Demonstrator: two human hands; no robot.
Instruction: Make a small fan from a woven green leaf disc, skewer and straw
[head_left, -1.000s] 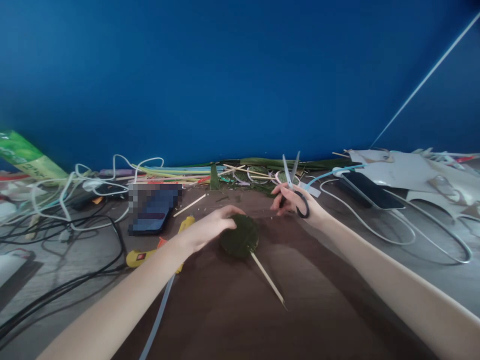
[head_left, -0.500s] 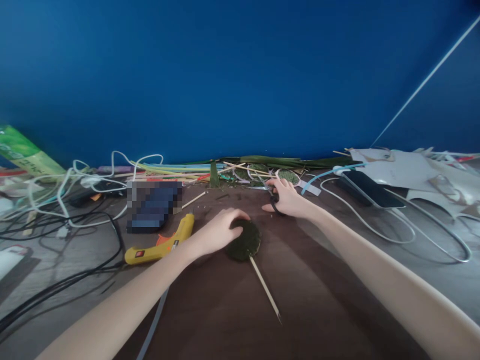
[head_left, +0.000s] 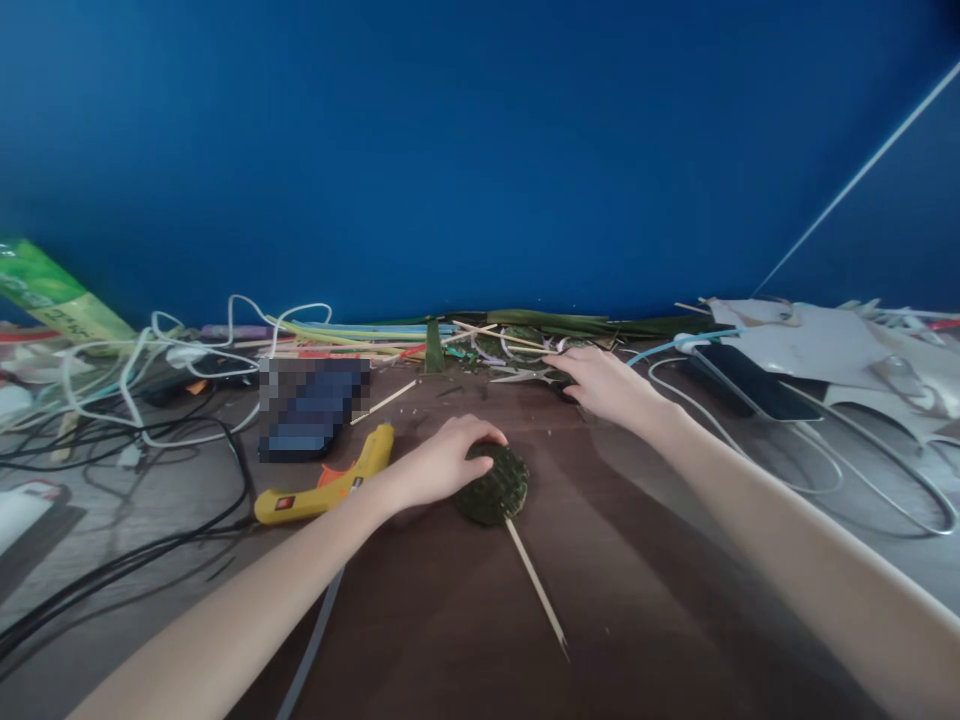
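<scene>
Behind everything, a blue wall [head_left: 480, 160] rises over the brown counter [head_left: 645, 620]. White sheet material [head_left: 795, 335] with cut-out openings lies at the right, near a phone [head_left: 757, 385]. A yellow glue gun [head_left: 322, 495] lies left of centre, beyond the person's left forearm.

The left hand [head_left: 454, 455] grasps a dark green disc [head_left: 499, 490] by its far left edge, thumb across the upper face; the disc sits mid-counter, though whether it lies fully flat cannot be told. The right hand [head_left: 600, 380] reaches to the back, fingers extended over a pair of scissors [head_left: 517, 377]; the palm hides most of the handles, so whether it grips them or has let go is unclear.

From the disc's near edge runs a pale stick [head_left: 536, 585] with a jagged end. By appearance, disc and stick are already joined, the round outline already shaped; the pictures do not settle what remains. A smaller loose stick [head_left: 386, 402] and tiny scraps lie farther back.
</scene>
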